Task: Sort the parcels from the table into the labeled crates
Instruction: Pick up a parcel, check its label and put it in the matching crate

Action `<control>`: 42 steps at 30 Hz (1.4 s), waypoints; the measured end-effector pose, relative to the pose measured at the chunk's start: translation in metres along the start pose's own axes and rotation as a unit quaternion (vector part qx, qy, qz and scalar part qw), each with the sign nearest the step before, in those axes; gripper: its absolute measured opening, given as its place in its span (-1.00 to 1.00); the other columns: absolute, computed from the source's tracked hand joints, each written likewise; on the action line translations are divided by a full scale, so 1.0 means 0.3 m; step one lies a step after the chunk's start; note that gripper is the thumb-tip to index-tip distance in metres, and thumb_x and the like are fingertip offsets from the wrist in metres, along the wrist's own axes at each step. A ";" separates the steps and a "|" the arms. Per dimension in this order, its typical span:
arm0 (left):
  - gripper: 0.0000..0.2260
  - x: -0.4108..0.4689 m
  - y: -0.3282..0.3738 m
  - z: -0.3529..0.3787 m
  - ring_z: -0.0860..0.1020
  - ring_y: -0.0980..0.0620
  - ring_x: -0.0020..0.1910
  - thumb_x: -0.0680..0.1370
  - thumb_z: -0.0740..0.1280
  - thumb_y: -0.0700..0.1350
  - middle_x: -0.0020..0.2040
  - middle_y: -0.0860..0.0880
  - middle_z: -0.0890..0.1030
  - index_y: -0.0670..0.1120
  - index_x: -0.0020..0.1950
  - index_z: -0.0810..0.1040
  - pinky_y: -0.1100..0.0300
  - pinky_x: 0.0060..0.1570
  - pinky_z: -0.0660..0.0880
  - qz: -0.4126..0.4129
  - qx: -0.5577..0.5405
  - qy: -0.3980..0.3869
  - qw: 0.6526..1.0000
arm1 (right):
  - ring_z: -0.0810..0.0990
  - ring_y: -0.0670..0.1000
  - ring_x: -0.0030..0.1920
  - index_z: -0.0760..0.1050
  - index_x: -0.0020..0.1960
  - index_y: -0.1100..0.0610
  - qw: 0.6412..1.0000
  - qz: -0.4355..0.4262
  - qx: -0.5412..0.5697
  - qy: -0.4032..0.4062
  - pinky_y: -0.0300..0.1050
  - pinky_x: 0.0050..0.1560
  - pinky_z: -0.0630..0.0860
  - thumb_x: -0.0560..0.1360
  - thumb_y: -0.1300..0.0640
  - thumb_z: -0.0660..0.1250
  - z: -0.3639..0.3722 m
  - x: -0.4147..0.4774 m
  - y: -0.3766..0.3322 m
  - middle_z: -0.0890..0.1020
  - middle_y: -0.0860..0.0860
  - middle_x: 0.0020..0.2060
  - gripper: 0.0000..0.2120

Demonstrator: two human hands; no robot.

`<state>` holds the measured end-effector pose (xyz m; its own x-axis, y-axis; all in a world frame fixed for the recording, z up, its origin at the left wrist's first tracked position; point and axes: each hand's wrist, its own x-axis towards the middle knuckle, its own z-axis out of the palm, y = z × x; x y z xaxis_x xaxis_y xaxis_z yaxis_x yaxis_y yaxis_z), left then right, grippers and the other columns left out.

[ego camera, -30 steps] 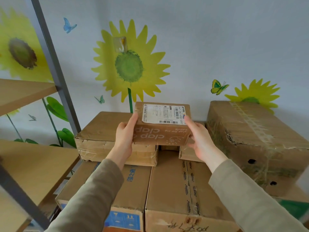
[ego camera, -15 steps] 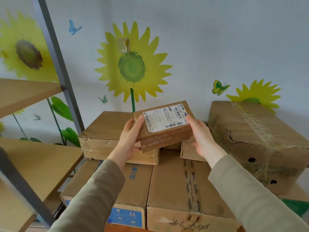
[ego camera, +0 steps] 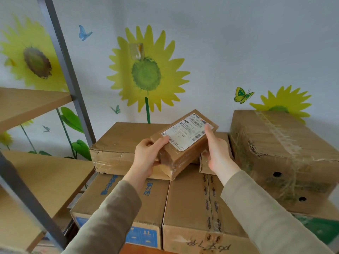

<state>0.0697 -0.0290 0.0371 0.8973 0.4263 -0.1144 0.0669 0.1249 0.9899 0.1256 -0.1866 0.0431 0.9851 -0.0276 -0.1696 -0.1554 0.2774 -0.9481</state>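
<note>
Position of item: one small brown parcel [ego camera: 185, 143] is held clear of the stack, tilted, its far right corner higher than its near left end. A white shipping label [ego camera: 187, 133] covers most of its upper face; the print is too blurred to read.

Hands: the left hand [ego camera: 146, 159] grips the near left end, thumb on top at the label's edge and fingers curled underneath. The right hand [ego camera: 217, 153] holds the right side, index finger laid straight along the label's right margin and the other fingers tucked beneath. Both sleeves are grey-green.

Surface below: the parcel hangs over stacked cardboard cartons. A flat carton [ego camera: 117, 142] with crumpled, taped corners sits on the upper tier at left. Beneath it lie a blue-printed carton [ego camera: 117, 198] and, touching its right side, a taped carton [ego camera: 189, 202] with handwriting on its front face. A large carton [ego camera: 275, 149], torn along one edge and wrapped in clear tape, stands at right.

Room: a shelving unit occupies the left side, with a grey metal upright [ego camera: 62, 57] and a bare wooden shelf board [ego camera: 45, 180]; a second board sits above. The rear wall [ego camera: 238, 43] is pale grey-blue, decorated with sunflower decals [ego camera: 146, 74] and a green butterfly [ego camera: 243, 95]. A clear hook [ego camera: 136, 50] is stuck over the central flower.
</note>
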 end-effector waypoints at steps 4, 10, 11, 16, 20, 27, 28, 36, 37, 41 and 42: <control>-0.61 -0.048 0.000 0.051 0.54 0.11 -0.17 0.42 0.46 0.03 -0.07 -0.03 0.56 -0.16 0.08 0.41 0.12 -0.26 0.56 -0.003 0.025 0.001 1.000 | 0.63 0.08 0.04 0.50 0.20 0.13 0.996 0.017 -0.026 -0.082 0.09 0.14 0.53 0.51 0.00 0.36 0.033 -0.033 0.015 0.66 0.06 0.03 -0.67; -0.54 -0.112 -0.020 0.030 0.57 0.20 -0.10 0.47 0.39 0.08 0.07 0.07 0.58 -0.03 0.30 0.39 0.35 -0.32 0.46 0.019 0.077 -0.066 0.995 | 0.65 0.07 0.03 0.54 0.16 0.06 0.990 0.006 -0.038 -0.135 0.08 0.12 0.55 0.54 0.05 0.32 -0.003 -0.058 0.000 0.68 0.04 0.01 -0.79; -0.56 -0.124 -0.033 0.025 0.60 0.16 -0.09 0.48 0.39 0.07 0.06 0.06 0.61 -0.02 0.30 0.42 0.34 -0.30 0.50 0.022 0.070 -0.076 0.994 | 0.65 0.06 0.02 0.55 0.12 0.03 0.989 0.004 -0.044 -0.143 0.06 0.09 0.56 0.55 0.05 0.31 -0.010 -0.070 0.004 0.69 0.02 0.00 -0.82; -0.56 -0.170 -0.087 0.008 0.64 0.03 -0.03 0.46 0.42 -0.01 0.06 -0.03 0.64 -0.09 0.30 0.44 0.16 -0.09 0.57 0.026 0.037 -0.087 0.995 | 0.66 0.00 -0.04 0.54 0.07 0.04 0.988 -0.009 -0.060 -0.144 -0.15 -0.18 0.55 0.57 0.06 0.26 -0.049 -0.148 0.037 0.69 0.01 -0.02 -0.87; -0.53 -0.226 -0.117 -0.017 0.64 0.04 -0.07 0.45 0.44 -0.06 0.07 -0.06 0.62 -0.13 0.30 0.40 0.30 -0.29 0.52 0.015 0.022 -0.114 0.993 | 0.68 -0.05 -0.07 0.54 0.06 0.03 0.988 -0.018 -0.067 -0.140 -0.18 -0.17 0.58 0.57 0.09 0.28 -0.079 -0.220 0.061 0.70 -0.02 -0.05 -0.89; -0.57 -0.309 -0.146 -0.097 0.64 0.09 -0.10 0.47 0.43 -0.11 0.06 -0.04 0.63 -0.12 0.30 0.41 0.31 -0.30 0.55 0.011 0.012 -0.173 0.985 | 0.58 -0.07 0.17 0.43 0.31 0.01 0.986 -0.057 -0.106 -0.119 0.00 0.26 0.47 0.49 0.18 0.37 -0.090 -0.377 0.143 0.63 -0.08 0.13 -0.59; -0.57 -0.325 -0.151 -0.116 0.65 0.08 -0.08 0.47 0.43 -0.11 0.06 -0.03 0.63 -0.11 0.30 0.41 0.28 -0.25 0.57 0.007 0.018 -0.189 0.982 | 0.57 -0.07 0.19 0.40 0.35 0.01 0.987 -0.054 -0.100 -0.109 0.01 0.29 0.45 0.48 0.18 0.39 -0.093 -0.411 0.162 0.62 -0.08 0.15 -0.54; -0.57 -0.450 -0.214 -0.165 0.64 -0.03 0.01 0.46 0.43 -0.12 0.08 -0.07 0.63 -0.12 0.29 0.41 0.01 0.05 0.58 -0.031 0.049 -0.285 0.957 | 0.53 -0.08 0.22 0.38 0.28 -0.08 0.992 -0.061 -0.102 -0.034 0.02 0.28 0.46 0.46 0.10 0.40 -0.173 -0.646 0.261 0.59 -0.11 0.18 -0.57; -0.56 -0.471 -0.224 -0.149 0.64 -0.04 0.01 0.46 0.43 -0.11 0.08 -0.08 0.63 -0.12 0.29 0.41 -0.02 0.06 0.58 -0.035 0.056 -0.301 0.951 | 0.52 -0.07 0.23 0.37 0.30 -0.08 0.992 -0.062 -0.106 -0.020 0.03 0.28 0.47 0.46 0.07 0.41 -0.203 -0.680 0.267 0.58 -0.11 0.20 -0.55; -0.53 -0.550 -0.267 -0.052 0.63 -0.04 -0.01 0.44 0.45 -0.09 0.08 -0.08 0.62 -0.14 0.30 0.41 0.05 -0.07 0.58 -0.035 0.082 -0.354 0.931 | 0.53 -0.07 0.22 0.38 0.24 -0.14 0.992 -0.064 -0.104 0.041 -0.01 0.22 0.52 0.45 0.02 0.40 -0.331 -0.791 0.278 0.57 -0.12 0.20 -0.60; -0.54 -0.578 -0.278 -0.019 0.63 -0.03 -0.02 0.45 0.44 -0.09 0.08 -0.08 0.62 -0.14 0.30 0.41 0.10 -0.13 0.58 -0.038 0.086 -0.373 0.923 | 0.53 -0.07 0.21 0.37 0.25 -0.13 0.991 -0.064 -0.101 0.060 -0.01 0.21 0.52 0.45 0.02 0.39 -0.372 -0.820 0.275 0.57 -0.11 0.20 -0.59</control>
<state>-0.0940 -0.1083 -0.0259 0.9335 -0.3219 -0.1582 0.1528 -0.0422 0.9874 -0.1376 -0.2642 -0.0234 0.9837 -0.1684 -0.0636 -0.0530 0.0665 -0.9964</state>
